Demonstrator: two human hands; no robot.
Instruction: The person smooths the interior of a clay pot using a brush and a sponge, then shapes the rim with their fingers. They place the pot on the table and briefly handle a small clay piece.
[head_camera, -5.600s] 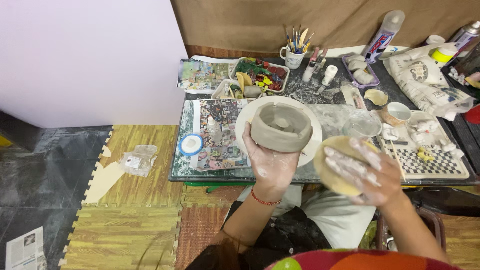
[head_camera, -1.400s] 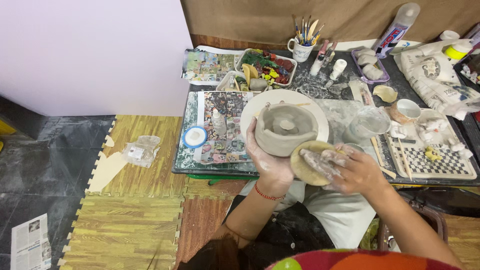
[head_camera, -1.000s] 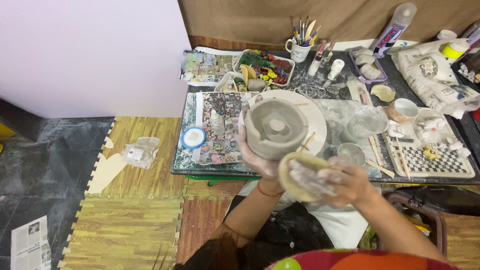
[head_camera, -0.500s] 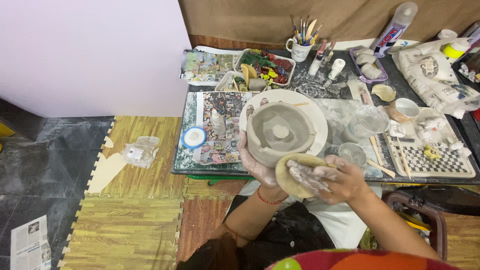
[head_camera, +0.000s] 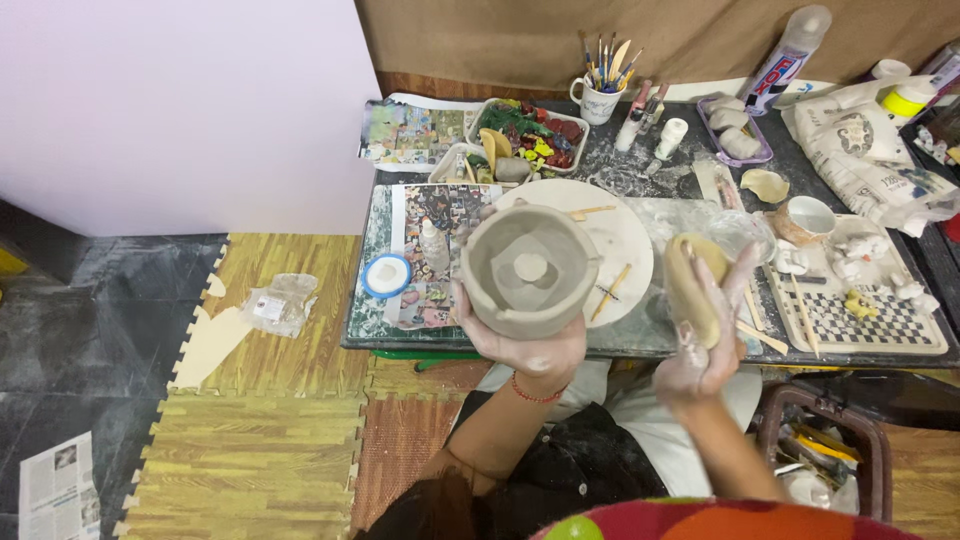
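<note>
A low dark table is seen from above, and everything below is placed relative to it. A round white board lies on its middle. Over the table's near edge, just left of that board's centre, a grey unfired clay bowl is held up, tilted so its inside faces the camera. It is cupped from beneath by the left hand, whose fingers are wrapped partway round the base. To the right, also over the near edge, a tan sponge is gripped edge-on in the clay-smeared right hand, fingers curled about it and not touching the bowl. At the table's right end a checkered tray is set. On the far side a white mug of brushes stands. Near the left end a small blue-rimmed lid is laid on printed paper.
</note>
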